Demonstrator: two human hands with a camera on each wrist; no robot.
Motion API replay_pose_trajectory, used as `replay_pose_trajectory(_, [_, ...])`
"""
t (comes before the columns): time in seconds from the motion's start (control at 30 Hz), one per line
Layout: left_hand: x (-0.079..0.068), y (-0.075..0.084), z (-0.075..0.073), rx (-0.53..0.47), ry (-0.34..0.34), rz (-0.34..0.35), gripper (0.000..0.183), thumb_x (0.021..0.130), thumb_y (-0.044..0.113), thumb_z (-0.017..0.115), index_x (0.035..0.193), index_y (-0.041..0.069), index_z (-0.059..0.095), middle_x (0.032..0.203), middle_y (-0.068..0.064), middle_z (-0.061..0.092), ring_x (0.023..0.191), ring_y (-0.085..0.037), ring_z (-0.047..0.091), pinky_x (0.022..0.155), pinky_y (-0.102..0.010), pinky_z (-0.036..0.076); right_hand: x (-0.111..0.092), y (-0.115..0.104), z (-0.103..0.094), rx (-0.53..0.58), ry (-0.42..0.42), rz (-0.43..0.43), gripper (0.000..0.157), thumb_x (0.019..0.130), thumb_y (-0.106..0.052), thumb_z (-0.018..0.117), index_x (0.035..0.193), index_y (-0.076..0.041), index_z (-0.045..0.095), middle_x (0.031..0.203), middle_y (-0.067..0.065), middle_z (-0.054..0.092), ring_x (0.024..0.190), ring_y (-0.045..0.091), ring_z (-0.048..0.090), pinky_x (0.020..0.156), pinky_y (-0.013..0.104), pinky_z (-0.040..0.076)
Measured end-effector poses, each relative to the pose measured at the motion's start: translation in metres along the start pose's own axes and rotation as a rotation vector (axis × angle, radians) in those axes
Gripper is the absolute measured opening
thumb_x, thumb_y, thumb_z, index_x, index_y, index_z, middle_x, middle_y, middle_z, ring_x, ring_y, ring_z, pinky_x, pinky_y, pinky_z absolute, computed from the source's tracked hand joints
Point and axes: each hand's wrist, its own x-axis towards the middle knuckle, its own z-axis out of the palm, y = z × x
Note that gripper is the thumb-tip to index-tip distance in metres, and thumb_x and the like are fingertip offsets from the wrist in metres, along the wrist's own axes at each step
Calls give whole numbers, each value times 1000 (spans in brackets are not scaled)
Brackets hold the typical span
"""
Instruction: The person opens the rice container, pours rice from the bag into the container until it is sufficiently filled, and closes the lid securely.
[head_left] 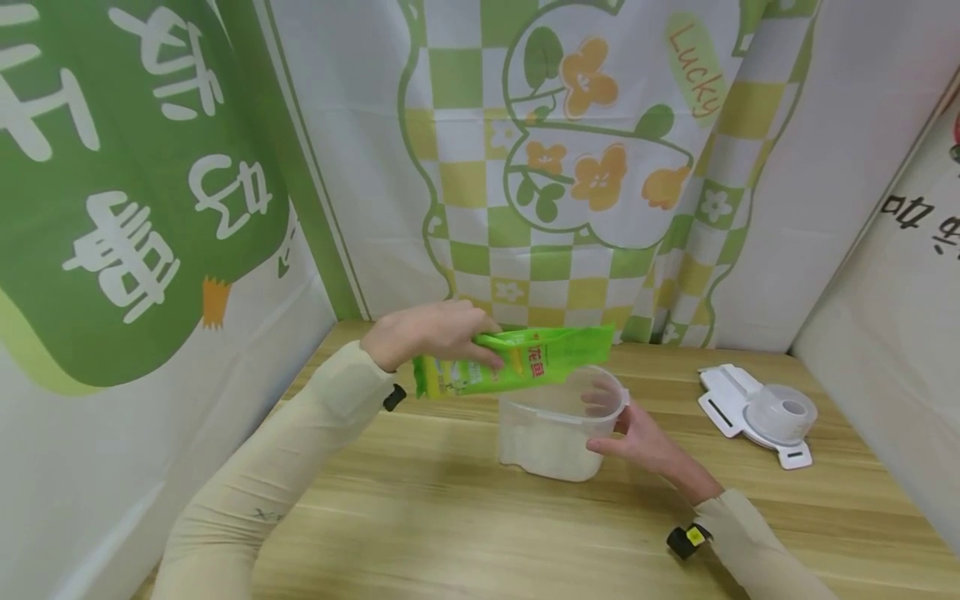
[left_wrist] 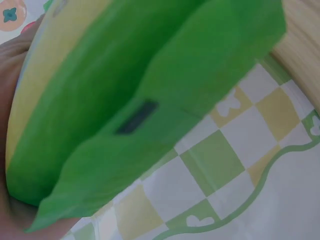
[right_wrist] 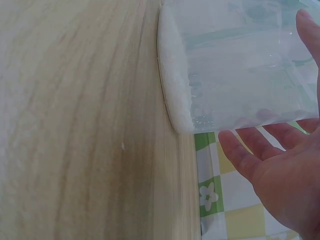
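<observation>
My left hand point(head_left: 438, 333) grips a green and yellow plastic bag point(head_left: 510, 362) with red printing, its fingers partly hidden by the film. The bag lies nearly level in the air, its right end over the mouth of a clear plastic container point(head_left: 551, 442). Up close in the left wrist view, the green film point(left_wrist: 170, 95) is creased lengthwise. The container stands upright on the table. A layer of white grains point(right_wrist: 175, 75), like rice, covers its bottom. My right hand point(head_left: 637, 437) holds the container's right side, thumb in front and fingers behind.
On the right of the wooden table point(head_left: 420, 517) lies a white lid point(head_left: 723, 396) with slotted side flaps, and a clear round cup point(head_left: 783, 412) sits on it. Printed cloth point(head_left: 465, 183) hangs along the table's back edge and at both sides.
</observation>
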Motion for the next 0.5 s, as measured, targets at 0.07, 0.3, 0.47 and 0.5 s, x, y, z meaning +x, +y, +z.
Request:
replay_pose_trajectory(0.07, [0, 2, -1, 14, -11, -6, 24, 92, 43, 65, 89, 20, 67, 66, 8, 50, 54, -5, 39, 53, -21, 36, 0, 0, 0, 1, 2, -3, 85, 79, 1, 77, 148, 3, 26, 138, 33, 49, 122, 51, 51, 92, 24, 51])
replay_pose_trajectory(0.3, [3, 6, -4, 57, -31, -22, 24, 92, 43, 65, 93, 20, 72, 65, 9, 56, 52, -5, 40, 51, -20, 37, 1, -1, 0, -10, 7, -13, 85, 79, 3, 77, 147, 4, 26, 137, 35, 48, 121, 52, 51, 93, 30, 53])
replay_pose_trajectory(0.47, [5, 8, -6, 50, -42, -24, 22, 93, 42, 64, 89, 21, 72, 64, 9, 54, 53, -5, 39, 53, -21, 38, -1, -2, 0, -5, 3, -9, 85, 79, 2, 78, 146, 5, 27, 137, 36, 48, 121, 54, 50, 94, 42, 53])
replay_pose_trajectory(0.5, [5, 9, -6, 51, -42, -23, 22, 93, 42, 64, 89, 22, 72, 64, 9, 54, 53, -5, 39, 54, -21, 38, -1, -2, 0, -6, 4, -12, 85, 78, 2, 78, 146, 6, 26, 137, 36, 48, 120, 54, 50, 93, 43, 54])
